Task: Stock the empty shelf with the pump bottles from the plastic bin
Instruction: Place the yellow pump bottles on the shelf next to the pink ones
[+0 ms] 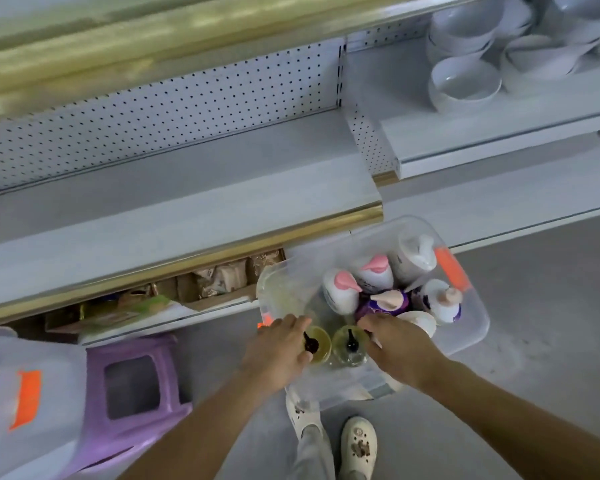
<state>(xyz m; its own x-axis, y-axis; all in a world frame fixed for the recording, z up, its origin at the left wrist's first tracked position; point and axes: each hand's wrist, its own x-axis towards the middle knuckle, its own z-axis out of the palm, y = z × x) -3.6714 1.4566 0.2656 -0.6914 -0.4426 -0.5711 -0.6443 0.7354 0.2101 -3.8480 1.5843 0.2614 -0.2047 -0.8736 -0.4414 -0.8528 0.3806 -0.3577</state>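
reaching down into the plastic bin [478,327] with both arms, one hand to each of a pair standing side by side at its near end. left hand [278,344] curled round the outer side of the left yellow bottle [321,349], fingers over the far shoulder, thumb at the near side. right hand [395,348] cupped the same way against the right yellow bottle [349,351]. seemingly gripped rather than merely touched, though with most of the contact hidden under the palms.

both bottles upright, long axis pointing straight up at the camera, black pump heads [310,342] poking up in the gap between the hands. close together, possibly touching, and squarely between the two hands, so neither hand the nearer: one apiece.

just past the fingertips, deeper in the bin, more pump bottles [374,275] with pink, white and beige tops, also upright. empty shelf [187,188] ahead of and above the left hand, off to the left of the bin.

probably next: lifting straight up to clear the bin wall, then carrying forward and left, left hand leading, minding the pink-topped ones beyond the right fingertips.
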